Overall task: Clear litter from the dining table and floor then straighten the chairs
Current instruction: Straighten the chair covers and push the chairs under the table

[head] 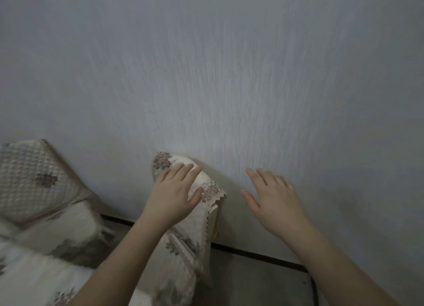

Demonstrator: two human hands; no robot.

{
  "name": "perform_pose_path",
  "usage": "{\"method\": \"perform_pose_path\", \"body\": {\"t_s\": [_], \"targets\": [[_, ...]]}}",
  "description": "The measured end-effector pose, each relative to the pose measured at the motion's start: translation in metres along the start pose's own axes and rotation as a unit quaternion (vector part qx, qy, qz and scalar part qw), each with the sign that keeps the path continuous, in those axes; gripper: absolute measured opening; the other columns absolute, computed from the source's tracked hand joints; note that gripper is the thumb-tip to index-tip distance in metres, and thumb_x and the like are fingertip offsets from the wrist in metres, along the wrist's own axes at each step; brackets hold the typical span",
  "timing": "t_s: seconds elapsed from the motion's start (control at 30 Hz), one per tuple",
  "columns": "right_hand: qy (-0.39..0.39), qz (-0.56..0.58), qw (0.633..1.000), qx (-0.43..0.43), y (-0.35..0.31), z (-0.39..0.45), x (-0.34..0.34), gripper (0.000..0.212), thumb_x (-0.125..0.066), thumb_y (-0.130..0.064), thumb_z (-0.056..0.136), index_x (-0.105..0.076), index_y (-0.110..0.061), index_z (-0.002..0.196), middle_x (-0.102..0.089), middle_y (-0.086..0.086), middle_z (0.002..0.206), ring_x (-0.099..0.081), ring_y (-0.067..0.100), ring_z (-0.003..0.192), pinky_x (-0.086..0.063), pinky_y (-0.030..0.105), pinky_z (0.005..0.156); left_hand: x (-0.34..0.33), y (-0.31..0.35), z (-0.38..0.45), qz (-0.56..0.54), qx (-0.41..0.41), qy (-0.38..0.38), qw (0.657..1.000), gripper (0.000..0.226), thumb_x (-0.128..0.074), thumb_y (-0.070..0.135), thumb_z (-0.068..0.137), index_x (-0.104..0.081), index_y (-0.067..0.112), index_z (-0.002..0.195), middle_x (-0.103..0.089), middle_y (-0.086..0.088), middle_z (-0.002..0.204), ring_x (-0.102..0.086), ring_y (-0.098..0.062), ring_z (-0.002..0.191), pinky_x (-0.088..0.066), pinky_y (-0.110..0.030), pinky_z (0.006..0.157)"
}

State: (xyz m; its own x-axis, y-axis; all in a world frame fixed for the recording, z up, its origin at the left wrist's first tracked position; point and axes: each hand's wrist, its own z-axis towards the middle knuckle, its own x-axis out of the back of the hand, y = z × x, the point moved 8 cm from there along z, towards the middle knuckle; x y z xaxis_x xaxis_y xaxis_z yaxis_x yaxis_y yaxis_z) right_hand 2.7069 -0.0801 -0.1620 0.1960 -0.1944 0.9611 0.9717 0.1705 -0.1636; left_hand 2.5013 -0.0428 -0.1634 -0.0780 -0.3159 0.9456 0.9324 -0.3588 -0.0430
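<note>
Our left hand [174, 195] lies flat on the chair back [206, 191], fingers straight & together, cover under them. Right hand [273, 202] hovers beside it w/ fingers spread, near the wall [229, 76].

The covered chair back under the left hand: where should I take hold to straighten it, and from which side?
Grip the chair back across its rounded top edge, from above and the front. The wall sits close behind it, leaving little room to reach round. The left hand already rests flat there with straight fingers; the right hand hovers open beside it and could probably take the right corner, where the cover's lace trim hangs.
</note>
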Motion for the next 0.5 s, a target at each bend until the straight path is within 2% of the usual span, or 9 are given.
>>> {"method": "perform_pose_path", "body": {"t_s": [0.13,0.23,0.33,0.5], "targets": [[-0.019,0.026,0.998,0.046,0.006,0.055,-0.021,0.078,-0.004,-0.063,0.085,-0.023,-0.023,0.150,-0.037,0.001,0.149,-0.035,0.020,0.135,-0.022,0.039,0.112,-0.032,-0.013,0.025,0.010,0.030,-0.022,0.999,0.056,-0.029,0.053,0.093,-0.047,0.026,0.139,-0.050,0.000,0.142,-0.041,-0.020,0.134,-0.032,-0.043,0.109],[-0.046,0.047,0.995,0.070,0.001,0.085,-0.046,0.068,-0.015,-0.060,0.095,-0.018,-0.023,0.151,-0.033,0.000,0.152,-0.031,0.018,0.138,-0.018,0.039,0.114,-0.056,-0.028,0.031,0.001,0.059,-0.040,0.997,0.060,-0.017,0.058,0.095,-0.038,0.030,0.144,-0.041,0.003,0.149,-0.031,-0.019,0.141,-0.023,-0.041,0.114],[-0.071,0.083,0.990,0.085,-0.009,0.104,-0.070,0.066,-0.024,-0.058,0.097,-0.017,-0.021,0.151,-0.032,0.001,0.153,-0.030,0.018,0.138,-0.016,0.037,0.114,-0.075,-0.045,0.034,0.000,0.078,-0.052,0.996,0.065,-0.004,0.059,0.095,-0.032,0.033,0.147,-0.035,0.004,0.153,-0.025,-0.017,0.143,-0.020,-0.041,0.115],[-0.098,0.087,0.987,0.094,-0.021,0.138,-0.108,0.070,-0.026,-0.060,0.096,-0.019,-0.017,0.151,-0.030,0.002,0.154,-0.028,0.019,0.139,-0.017,0.037,0.114,-0.103,-0.080,0.052,-0.011,0.100,-0.053,0.994,0.057,-0.008,0.050,0.100,-0.036,0.030,0.145,-0.042,0.002,0.149,-0.033,-0.020,0.140,-0.025,-0.042,0.111]]}}
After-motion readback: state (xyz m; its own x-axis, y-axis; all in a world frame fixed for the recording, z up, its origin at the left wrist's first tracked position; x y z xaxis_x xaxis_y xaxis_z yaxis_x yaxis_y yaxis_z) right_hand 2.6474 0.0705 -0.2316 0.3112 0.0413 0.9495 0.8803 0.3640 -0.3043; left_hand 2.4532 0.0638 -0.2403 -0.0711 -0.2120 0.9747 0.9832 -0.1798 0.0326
